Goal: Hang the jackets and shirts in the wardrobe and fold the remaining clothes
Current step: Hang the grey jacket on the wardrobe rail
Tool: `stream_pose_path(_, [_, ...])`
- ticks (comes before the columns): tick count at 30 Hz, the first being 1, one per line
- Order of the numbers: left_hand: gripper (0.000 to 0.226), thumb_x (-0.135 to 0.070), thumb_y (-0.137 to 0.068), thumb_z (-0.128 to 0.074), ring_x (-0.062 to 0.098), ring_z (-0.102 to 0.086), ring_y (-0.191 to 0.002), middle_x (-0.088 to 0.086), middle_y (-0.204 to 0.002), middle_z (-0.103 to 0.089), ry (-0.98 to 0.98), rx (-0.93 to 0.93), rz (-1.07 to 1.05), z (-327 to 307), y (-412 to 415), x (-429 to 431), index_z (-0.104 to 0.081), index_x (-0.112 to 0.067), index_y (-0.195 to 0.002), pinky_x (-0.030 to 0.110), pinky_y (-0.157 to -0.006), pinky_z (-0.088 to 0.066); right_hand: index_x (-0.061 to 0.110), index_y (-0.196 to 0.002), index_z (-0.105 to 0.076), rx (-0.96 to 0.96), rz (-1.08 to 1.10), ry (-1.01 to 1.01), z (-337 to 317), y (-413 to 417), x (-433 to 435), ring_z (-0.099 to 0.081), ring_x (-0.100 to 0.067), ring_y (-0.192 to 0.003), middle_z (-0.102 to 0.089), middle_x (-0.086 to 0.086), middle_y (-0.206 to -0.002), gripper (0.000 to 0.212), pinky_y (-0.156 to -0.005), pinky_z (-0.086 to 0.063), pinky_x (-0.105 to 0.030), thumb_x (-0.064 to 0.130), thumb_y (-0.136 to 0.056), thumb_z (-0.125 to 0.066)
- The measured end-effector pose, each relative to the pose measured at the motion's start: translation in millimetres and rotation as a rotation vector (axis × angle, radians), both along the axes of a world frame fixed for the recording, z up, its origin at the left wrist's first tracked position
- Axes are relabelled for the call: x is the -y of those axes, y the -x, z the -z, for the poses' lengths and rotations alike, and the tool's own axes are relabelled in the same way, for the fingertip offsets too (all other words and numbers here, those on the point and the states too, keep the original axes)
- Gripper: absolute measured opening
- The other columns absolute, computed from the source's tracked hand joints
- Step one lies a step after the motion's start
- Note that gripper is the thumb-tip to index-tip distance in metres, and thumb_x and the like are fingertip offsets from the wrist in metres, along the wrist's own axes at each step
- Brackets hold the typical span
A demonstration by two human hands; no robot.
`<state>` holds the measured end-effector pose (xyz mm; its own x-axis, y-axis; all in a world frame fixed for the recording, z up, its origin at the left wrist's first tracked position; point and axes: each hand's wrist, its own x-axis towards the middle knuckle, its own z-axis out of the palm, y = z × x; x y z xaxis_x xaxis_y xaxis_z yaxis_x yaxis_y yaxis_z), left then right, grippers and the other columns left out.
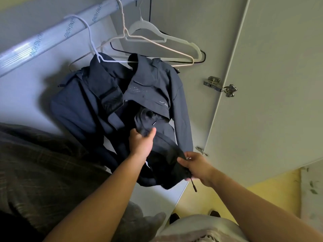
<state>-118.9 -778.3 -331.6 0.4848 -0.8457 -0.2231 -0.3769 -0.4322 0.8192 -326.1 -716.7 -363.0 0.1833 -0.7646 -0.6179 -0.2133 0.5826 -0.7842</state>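
Navy jacket hangs on white hanger from wardrobe rail, front open. My left hand grips bunched fabric mid-front, fingers curled. My right hand pinches dark hem beside drawcord. Spare hangers behind jacket.

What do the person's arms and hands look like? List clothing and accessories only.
The left hand and right hand are bare: no gloves, and no ring or watch shows. The left forearm and right forearm are uncovered too; no sleeve is in view.
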Motion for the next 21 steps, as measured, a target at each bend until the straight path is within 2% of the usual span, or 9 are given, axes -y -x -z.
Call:
stream_pose_path(2, [0.063, -0.038, -0.084, -0.08, 0.031, -0.056, -0.115, 0.016, -0.135, -0.051, 0.057, 0.184, 0.028, 6.3, 6.6, -19.1, -0.053, -0.005, -0.131, 0.036, -0.1, -0.048, 0.013, -0.094, -0.067, 0.086, 0.135, -0.058, -0.3, -5.0, 2.7, -0.071, -0.017, -0.059, -0.073, -0.002, -0.07, 0.016, -0.055, -0.057, -0.029, 0.029, -0.098, -0.067])
stream_pose_path(4, [0.034, -0.03, -0.086, -0.079, 0.028, -0.062, -0.1, 0.011, -0.115, -0.062, 0.07, 0.198, 0.112, 16.5, 13.2, -34.7, -0.063, -0.011, -0.109, 0.036, -0.094, -0.051, 0.01, -0.098, -0.068, 0.184, 0.219, -0.11, 1.1, -8.7, 5.4, -0.072, -0.019, -0.065, -0.073, -0.008, -0.081, 0.011, -0.059, -0.059, -0.033, 0.019, -0.101, -0.062])
stream_pose_path(5, [0.02, -0.029, -0.09, -0.076, 0.028, -0.066, -0.091, 0.009, -0.101, -0.067, 0.012, 0.114, 0.174, 21.8, 16.7, -40.4, -0.063, -0.013, -0.095, 0.039, -0.09, -0.055, 0.007, -0.101, -0.068, 0.253, 0.256, -0.139, 1.7, -10.1, 6.4, -0.072, -0.021, -0.069, -0.072, -0.012, -0.086, 0.012, -0.061, -0.06, -0.033, 0.012, -0.103, -0.057])
stream_pose_path(7, [0.023, -0.028, -0.097, -0.068, 0.026, -0.073, -0.076, 0.01, -0.083, -0.071, -0.169, -0.124, 0.255, 32.7, 24.3, -50.8, -0.064, -0.014, -0.079, 0.039, -0.078, -0.059, -0.001, -0.103, -0.069, 0.356, 0.326, -0.187, 2.5, -12.9, 7.2, -0.073, -0.023, -0.07, -0.072, -0.017, -0.087, 0.016, -0.061, -0.06, -0.03, -0.001, -0.102, -0.053])
stream_pose_path(10, [0.022, -0.023, -0.103, -0.06, 0.015, -0.074, -0.07, 0.009, -0.08, -0.076, -0.367, -0.609, 0.15, 40.9, 38.4, -60.5, -0.07, -0.01, -0.088, 0.027, -0.065, -0.06, -0.005, -0.098, -0.07, 0.355, 0.337, -0.219, 4.2, -13.7, 5.9, -0.074, -0.023, -0.073, -0.072, -0.021, -0.086, 0.013, -0.064, -0.061, -0.026, -0.008, -0.097, -0.057])
stream_pose_path(12, [0.023, -0.016, -0.105, -0.055, 0.014, -0.076, -0.071, 0.009, -0.081, -0.078, -0.435, -0.891, 0.034, 41.8, 46.2, -63.1, -0.07, -0.005, -0.093, 0.026, -0.063, -0.059, -0.007, -0.099, -0.069, 0.356, 0.293, -0.262, 4.9, -15.3, 3.3, -0.075, -0.031, -0.084, -0.072, -0.026, -0.094, 0.014, -0.073, -0.062, -0.03, -0.013, -0.093, -0.058])
stream_pose_path(15, [0.026, -0.02, -0.105, -0.054, 0.015, -0.074, -0.062, 0.007, -0.076, -0.077, -0.503, -1.007, -0.034, 40.9, 47.9, -58.7, -0.07, -0.005, -0.091, 0.025, -0.055, -0.057, -0.009, -0.108, -0.066, 0.383, 0.243, -0.284, 4.2, -21.8, -2.6, -0.074, -0.039, -0.093, -0.072, -0.031, -0.1, 0.021, -0.08, -0.063, -0.036, -0.017, -0.09, -0.058])
stream_pose_path(19, [0.028, -0.024, -0.106, -0.052, 0.02, -0.069, -0.08, 0.009, -0.079, -0.076, -0.537, -1.022, -0.097, 42.8, 44.3, -51.0, -0.07, -0.005, -0.095, 0.031, -0.067, -0.051, -0.002, -0.106, -0.059, 0.421, 0.336, -0.272, 4.2, -17.8, 0.2, -0.071, -0.034, -0.068, -0.069, -0.022, -0.074, 0.015, -0.063, -0.06, -0.036, -0.008, -0.095, -0.051])
stream_pose_path(21, [0.018, -0.014, -0.103, -0.055, 0.017, -0.069, -0.074, 0.008, -0.075, -0.074, -0.551, -1.042, -0.071, 44.4, 43.9, -50.7, -0.069, -0.005, -0.095, 0.026, -0.064, -0.054, 0.004, -0.095, -0.059, 0.42, 0.322, -0.285, 3.2, -13.7, 1.4, -0.064, -0.028, -0.059, -0.061, -0.016, -0.067, 0.012, -0.059, -0.055, -0.034, 0.001, -0.098, -0.048])
